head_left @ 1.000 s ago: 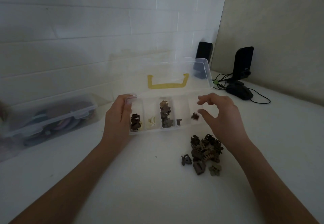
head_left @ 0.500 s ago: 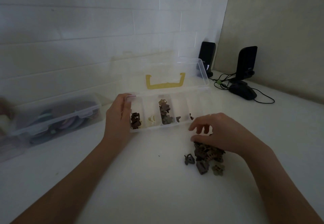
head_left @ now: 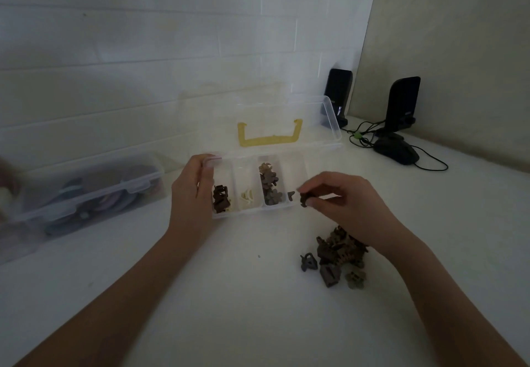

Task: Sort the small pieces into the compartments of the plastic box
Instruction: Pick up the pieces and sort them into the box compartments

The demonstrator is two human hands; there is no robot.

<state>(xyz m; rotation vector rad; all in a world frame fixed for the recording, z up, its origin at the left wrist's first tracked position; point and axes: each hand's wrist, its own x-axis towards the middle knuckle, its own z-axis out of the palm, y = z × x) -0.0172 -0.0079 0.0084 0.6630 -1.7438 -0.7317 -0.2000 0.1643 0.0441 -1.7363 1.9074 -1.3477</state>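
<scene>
Holding a small dark piece (head_left: 304,200) pinched between thumb and fingertips, my right hand (head_left: 344,203) is hovering at the front right edge of the plastic box (head_left: 249,211), while my left hand (head_left: 190,191) is gripping the box's left end, fingers curled over its rim.

I am judging the sort as partly done. The leftmost compartment is holding a few dark brown pieces (head_left: 220,198), the next a couple of pale pieces (head_left: 246,196), the third a fuller column of brownish pieces (head_left: 269,184), and the fourth just one dark bit (head_left: 291,194). What lies further right I cannot tell, as my hand is covering it. A loose pile (head_left: 338,254) is waiting on the white table (head_left: 229,295), just under my right wrist, so a good share is remaining.

For room, the open lid (head_left: 286,120) is leaning back toward the wall, leaving the compartments free from above. The near table is offering open space; the mouse (head_left: 397,150) and speakers (head_left: 403,102) are sitting well apart at the right rear, another lidded box (head_left: 86,191) at the left.
</scene>
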